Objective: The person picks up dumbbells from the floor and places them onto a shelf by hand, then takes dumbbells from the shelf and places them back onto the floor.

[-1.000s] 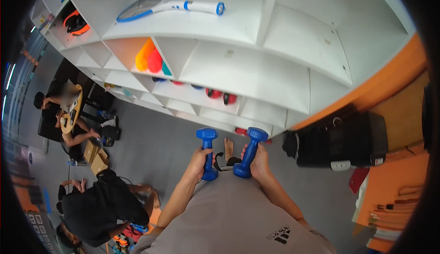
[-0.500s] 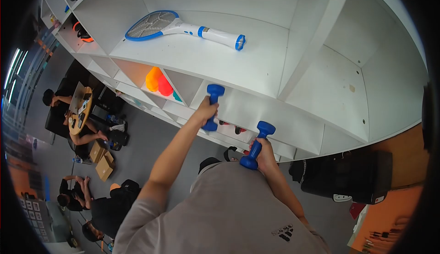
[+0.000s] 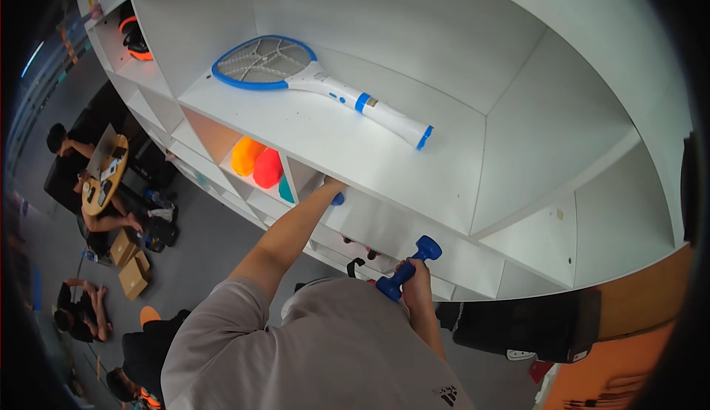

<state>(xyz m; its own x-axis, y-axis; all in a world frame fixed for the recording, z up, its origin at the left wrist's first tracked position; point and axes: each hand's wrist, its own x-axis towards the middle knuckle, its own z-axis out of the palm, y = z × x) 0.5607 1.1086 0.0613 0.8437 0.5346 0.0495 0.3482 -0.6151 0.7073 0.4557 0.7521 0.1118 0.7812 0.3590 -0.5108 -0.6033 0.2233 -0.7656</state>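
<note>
My left hand (image 3: 333, 183) reaches into a lower compartment of the white shelf, its fingers mostly hidden under the board above. One end of a blue dumbbell (image 3: 338, 199) shows just below that hand, and the rest is out of sight. In front of the shelf, close to my shirt, my right hand (image 3: 418, 283) is closed around the handle of a second blue dumbbell (image 3: 408, 268), which is held tilted.
A blue-and-white electric fly swatter (image 3: 325, 88) lies on the upper shelf board (image 3: 296, 129). Orange and red rounded objects (image 3: 259, 161) fill a neighbouring cubby. A black case (image 3: 525, 325) stands at the right. Other people (image 3: 89, 310) sit at the left, near cardboard boxes (image 3: 133, 273).
My left hand has gone into the lower compartment with its dumbbell, now mostly hidden. The right dumbbell has shifted slightly down and left in view. My view has moved closer to the shelf.
</note>
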